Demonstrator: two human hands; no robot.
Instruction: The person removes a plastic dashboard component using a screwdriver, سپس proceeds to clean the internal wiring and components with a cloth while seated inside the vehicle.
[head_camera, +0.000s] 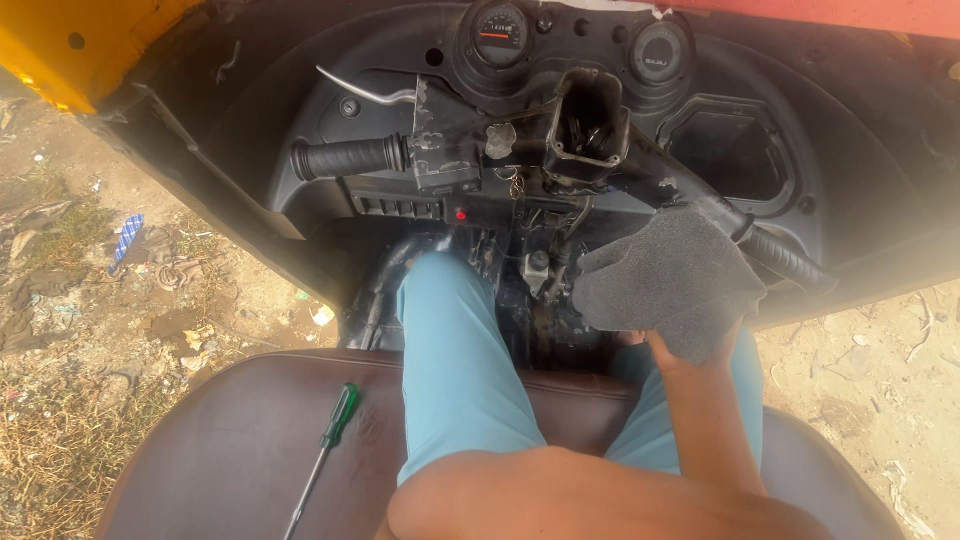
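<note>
The head view looks down from a brown seat (240, 450) into the cockpit of a small vehicle, with the person's legs in light blue trousers (455, 370) running forward to the floor.

The right hand (672, 283), in a grey glove, lies just beside the right end of the handlebar (560, 170), its fingers curled inward and downward. The glove hides the palm side, so I cannot tell whether it grips anything or is only bunched. It sits low, below the bar, probably because the forearm reaches up from the lap across the right thigh.

The left hand is not visible; only a bare forearm (560, 495) crosses the bottom edge, so its state cannot be told.

The handlebar's long axis runs from left to right, dropping towards the right. Its left grip (350, 157) points left, with a silver lever (365, 90) curving above it. The right end, wrapped in black ribbed sleeve (790, 262), points down and right. At the middle an open black housing (585, 125) faces up towards the camera, its cover off and its inside exposed.

A green-handled screwdriver (325, 450) lies on the seat, left of the legs and well apart from the gloved hand. Its handle points up towards the dash, its shaft down and left, likely set there to be within reach.

Two round gauges (500, 30) sit above the housing.
</note>
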